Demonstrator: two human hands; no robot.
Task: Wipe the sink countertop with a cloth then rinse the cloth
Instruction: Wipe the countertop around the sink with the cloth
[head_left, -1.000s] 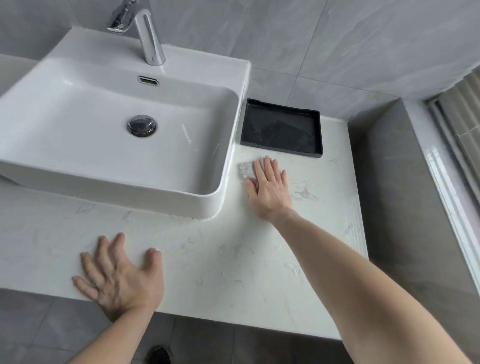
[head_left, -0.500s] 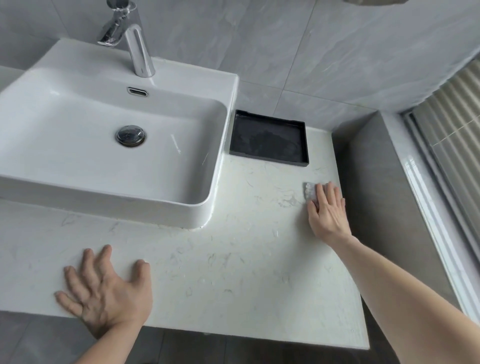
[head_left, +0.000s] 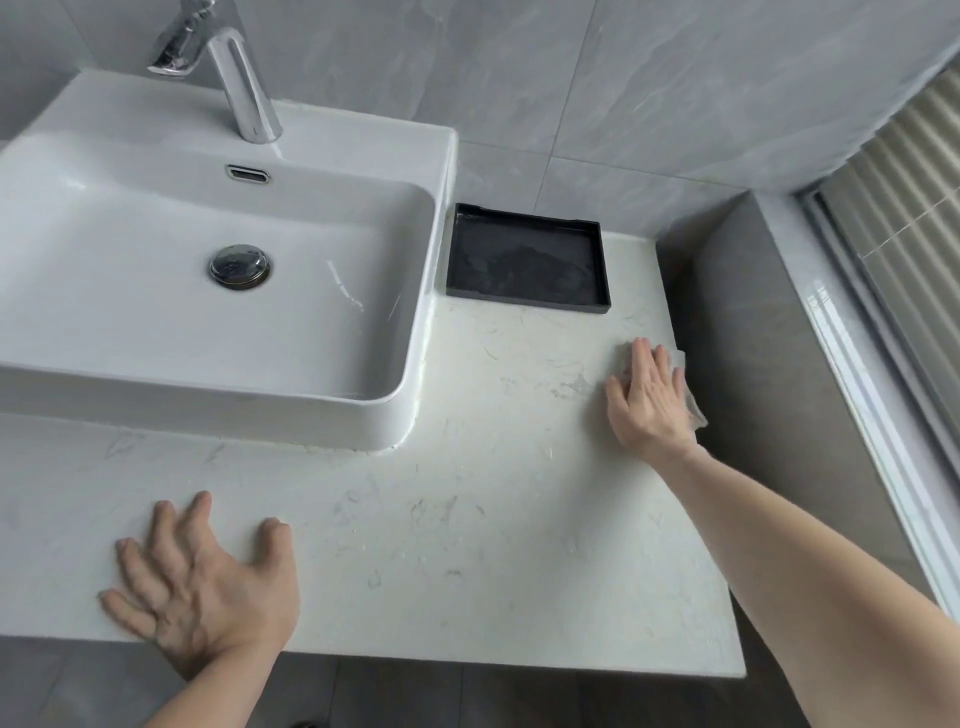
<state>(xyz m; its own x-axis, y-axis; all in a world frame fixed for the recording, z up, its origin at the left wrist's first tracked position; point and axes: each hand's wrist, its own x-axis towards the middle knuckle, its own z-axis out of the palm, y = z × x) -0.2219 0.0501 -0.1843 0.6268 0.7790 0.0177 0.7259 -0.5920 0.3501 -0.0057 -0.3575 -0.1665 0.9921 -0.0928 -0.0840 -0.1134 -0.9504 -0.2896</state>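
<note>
Now both hands lie flat, right hand (head_left: 647, 395) pressing cloth (head_left: 688, 389) farther right.

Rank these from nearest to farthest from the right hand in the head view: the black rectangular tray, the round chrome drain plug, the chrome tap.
Measured from the right hand, which presses the pale cloth at the counter's right edge:
1. Black rectangular tray, just beyond the hand, against the back wall.
2. Round chrome drain plug, in the white basin, well to the left.
3. Chrome tap, at the basin's back rim, farthest.

The right hand (head_left: 649, 400) has swept the cloth (head_left: 693, 410) from beside the sink (head_left: 415, 364) across to the counter's right edge (flat-palmed throughout).
</note>
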